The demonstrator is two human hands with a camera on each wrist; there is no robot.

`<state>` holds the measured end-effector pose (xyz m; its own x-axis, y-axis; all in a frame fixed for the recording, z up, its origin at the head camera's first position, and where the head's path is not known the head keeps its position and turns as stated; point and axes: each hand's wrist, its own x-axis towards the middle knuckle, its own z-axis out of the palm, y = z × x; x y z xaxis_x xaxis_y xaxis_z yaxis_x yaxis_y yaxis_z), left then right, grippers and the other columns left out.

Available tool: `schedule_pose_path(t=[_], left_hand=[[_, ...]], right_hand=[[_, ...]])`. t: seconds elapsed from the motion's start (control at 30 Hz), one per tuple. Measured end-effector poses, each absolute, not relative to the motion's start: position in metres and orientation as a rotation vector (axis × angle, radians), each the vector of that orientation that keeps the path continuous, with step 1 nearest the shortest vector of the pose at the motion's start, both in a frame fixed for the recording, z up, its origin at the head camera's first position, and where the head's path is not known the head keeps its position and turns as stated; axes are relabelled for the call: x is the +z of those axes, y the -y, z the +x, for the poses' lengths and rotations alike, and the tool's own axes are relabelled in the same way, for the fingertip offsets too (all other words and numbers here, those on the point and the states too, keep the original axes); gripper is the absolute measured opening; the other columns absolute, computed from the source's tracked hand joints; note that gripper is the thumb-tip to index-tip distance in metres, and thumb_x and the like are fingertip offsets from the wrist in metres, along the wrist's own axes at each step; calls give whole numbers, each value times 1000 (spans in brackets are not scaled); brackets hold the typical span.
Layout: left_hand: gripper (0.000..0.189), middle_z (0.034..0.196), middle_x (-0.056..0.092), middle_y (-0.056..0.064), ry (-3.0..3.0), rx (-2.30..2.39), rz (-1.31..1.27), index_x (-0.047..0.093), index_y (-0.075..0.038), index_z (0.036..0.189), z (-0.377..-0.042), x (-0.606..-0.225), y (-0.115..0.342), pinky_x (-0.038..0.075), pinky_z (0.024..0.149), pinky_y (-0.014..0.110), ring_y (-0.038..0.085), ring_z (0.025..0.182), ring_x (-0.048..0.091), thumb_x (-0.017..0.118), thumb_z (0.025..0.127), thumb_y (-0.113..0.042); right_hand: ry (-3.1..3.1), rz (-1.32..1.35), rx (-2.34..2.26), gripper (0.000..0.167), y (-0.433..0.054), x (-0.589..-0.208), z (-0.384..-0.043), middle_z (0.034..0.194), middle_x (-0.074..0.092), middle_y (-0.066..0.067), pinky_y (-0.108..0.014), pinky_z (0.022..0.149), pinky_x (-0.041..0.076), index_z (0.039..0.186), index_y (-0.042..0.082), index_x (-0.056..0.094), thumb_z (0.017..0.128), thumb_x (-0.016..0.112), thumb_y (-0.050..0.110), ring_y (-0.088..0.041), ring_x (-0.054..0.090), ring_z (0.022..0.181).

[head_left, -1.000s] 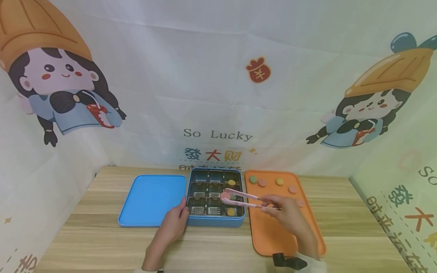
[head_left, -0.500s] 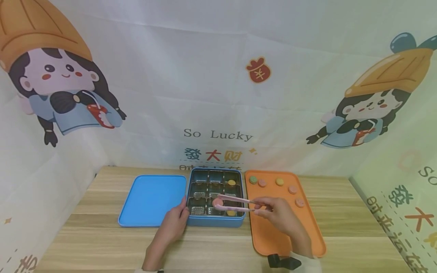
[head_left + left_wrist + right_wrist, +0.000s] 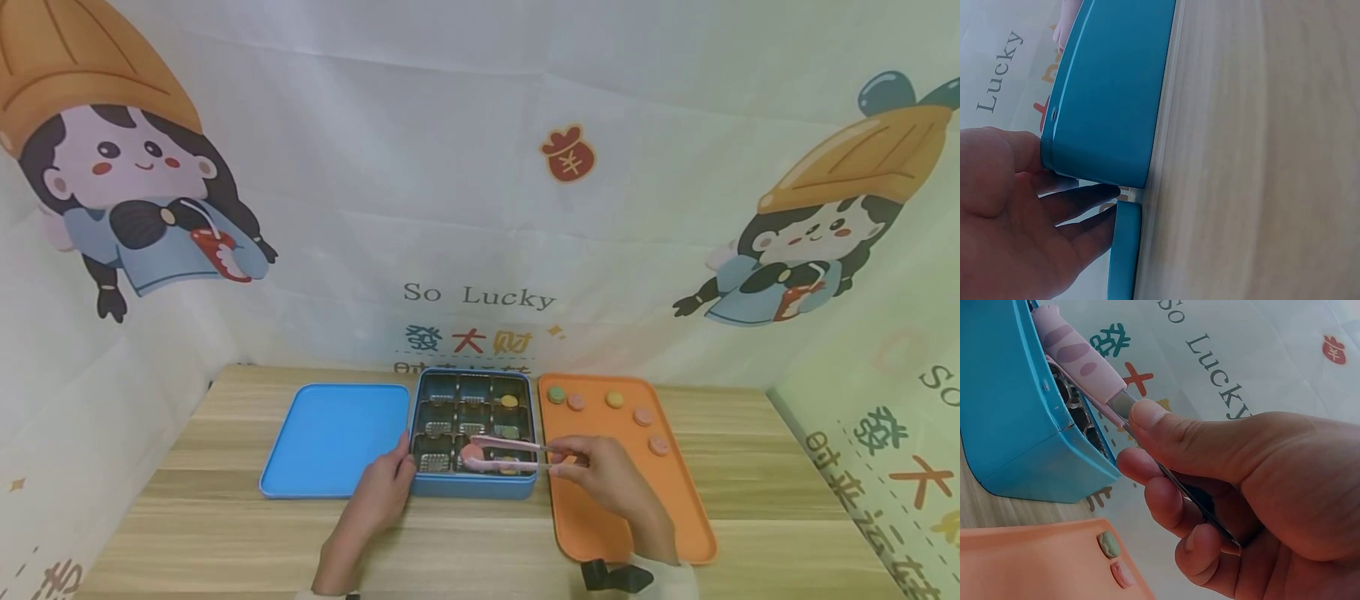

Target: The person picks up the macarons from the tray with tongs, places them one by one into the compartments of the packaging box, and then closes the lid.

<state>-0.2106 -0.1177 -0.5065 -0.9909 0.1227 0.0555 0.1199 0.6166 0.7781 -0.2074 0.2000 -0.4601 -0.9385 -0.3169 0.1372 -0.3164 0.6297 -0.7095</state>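
Note:
My right hand (image 3: 600, 468) pinches the metal handle of pink tongs (image 3: 510, 442); its thumb and fingers close round it in the right wrist view. Between the tong tips sits a pink macaron (image 3: 472, 455), over the front middle compartment of a blue box (image 3: 476, 486). The box's right column holds a yellow macaron (image 3: 508, 401) at the back, a green macaron (image 3: 510, 432) in the middle and another yellow one at the front, partly behind the tongs. My left hand (image 3: 382, 487) holds the box's front left corner, thumb at the rim and fingers along the side.
Left of the box lies a blue lid (image 3: 337, 442), its edge close to my left fingers. On the right an orange tray (image 3: 600, 521) carries several macarons, among them a green macaron (image 3: 556, 395). A printed cloth (image 3: 480, 208) hangs behind the wooden table (image 3: 225, 533).
My right hand has moved left and slightly nearer, taking the tongs and pink macaron from the right column to the front middle compartment. The left hand stays in place.

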Motion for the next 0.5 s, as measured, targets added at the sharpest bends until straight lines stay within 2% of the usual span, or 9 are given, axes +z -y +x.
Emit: schedule_pose_path(t=[0.5], left_hand=[[50, 141, 48, 30, -2818, 1368, 209, 35, 11, 147, -210, -506, 117, 44, 106, 54, 45, 131, 48, 41, 104, -14]], right_hand=[[-2828, -550, -1200, 28, -202, -460, -207, 91, 73, -2, -18, 58, 48, 115, 3, 73, 89, 72, 12, -2, 52, 67]])
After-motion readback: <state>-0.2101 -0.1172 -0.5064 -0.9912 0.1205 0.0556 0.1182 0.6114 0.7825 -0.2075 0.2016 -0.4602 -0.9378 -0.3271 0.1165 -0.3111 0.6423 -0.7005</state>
